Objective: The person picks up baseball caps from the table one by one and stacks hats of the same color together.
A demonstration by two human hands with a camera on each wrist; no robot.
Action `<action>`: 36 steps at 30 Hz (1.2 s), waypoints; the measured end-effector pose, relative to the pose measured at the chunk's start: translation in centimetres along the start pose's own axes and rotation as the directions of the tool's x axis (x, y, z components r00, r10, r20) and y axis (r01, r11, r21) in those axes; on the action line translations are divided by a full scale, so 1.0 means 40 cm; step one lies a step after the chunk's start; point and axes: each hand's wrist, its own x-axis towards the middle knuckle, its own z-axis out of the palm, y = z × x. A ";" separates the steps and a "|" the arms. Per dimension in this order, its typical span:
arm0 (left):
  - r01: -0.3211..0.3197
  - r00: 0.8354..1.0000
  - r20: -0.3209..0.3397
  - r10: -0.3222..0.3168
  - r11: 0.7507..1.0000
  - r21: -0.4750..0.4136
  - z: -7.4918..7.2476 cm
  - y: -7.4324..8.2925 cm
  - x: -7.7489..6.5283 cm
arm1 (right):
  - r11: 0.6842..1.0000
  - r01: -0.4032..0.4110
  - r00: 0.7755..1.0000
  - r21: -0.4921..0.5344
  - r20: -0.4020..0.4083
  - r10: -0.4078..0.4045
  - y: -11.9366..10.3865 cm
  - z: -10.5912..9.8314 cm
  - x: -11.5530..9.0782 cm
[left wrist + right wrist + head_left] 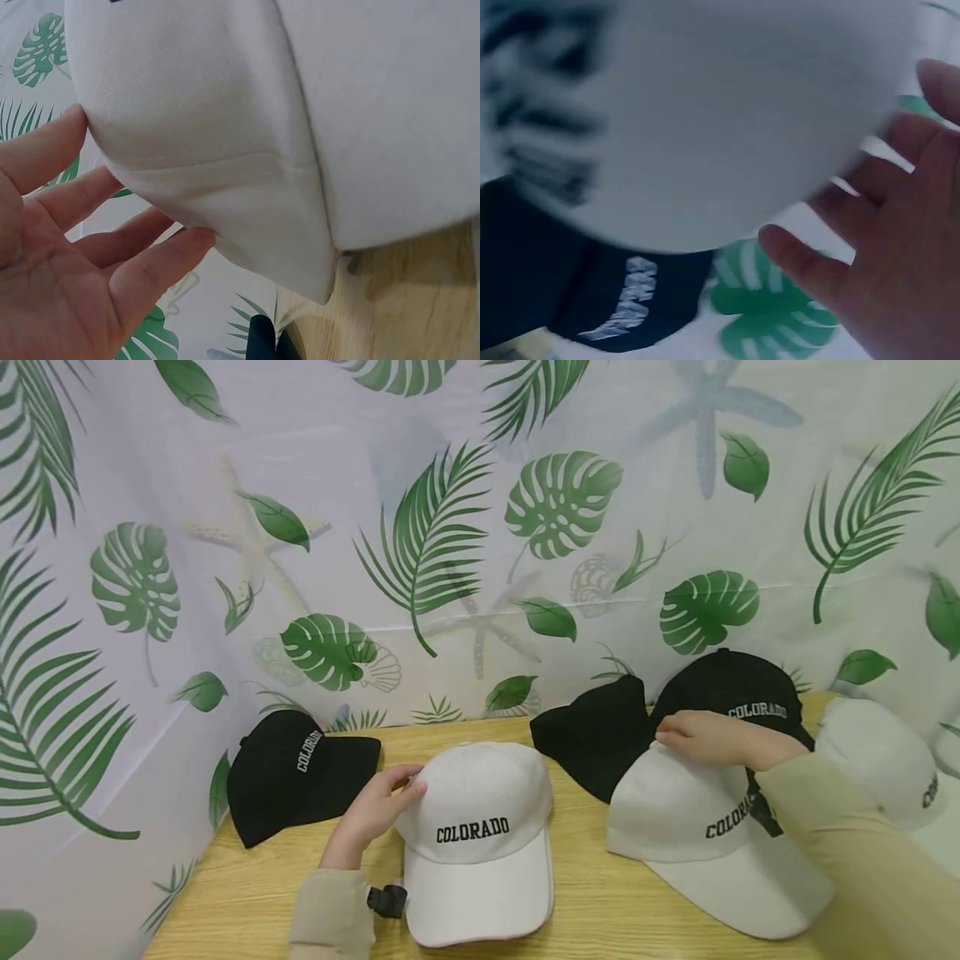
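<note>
A white cap (472, 810) lettered COLORADO stands on the wooden table, brim toward me. My left hand (378, 810) holds its left side. In the left wrist view one fingertip overlaps the fabric of the white cap (210, 127), while other fingertips of the left hand (90, 240) go behind its edge. A second white cap (667, 802) sits tilted to the right. My right hand (720, 739) rests on top of its crown. In the right wrist view that right hand (885, 210) has loosely extended fingers at the edge of the blurred white cap (727, 135).
A black cap (273, 777) lies at the back left. Two more black caps, one turned away (600, 735) and one lettered COLORADO (723, 685), stand behind the right hand. Another white cap (877, 760) is at far right. A leaf-print curtain (442, 693) hangs behind the table (585, 893).
</note>
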 end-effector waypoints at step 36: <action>-0.021 1.000 0.010 0.022 1.000 -0.023 -0.011 -0.012 0.004 | 0.921 0.384 0.916 0.056 -0.145 -0.373 -0.083 -0.063 -0.130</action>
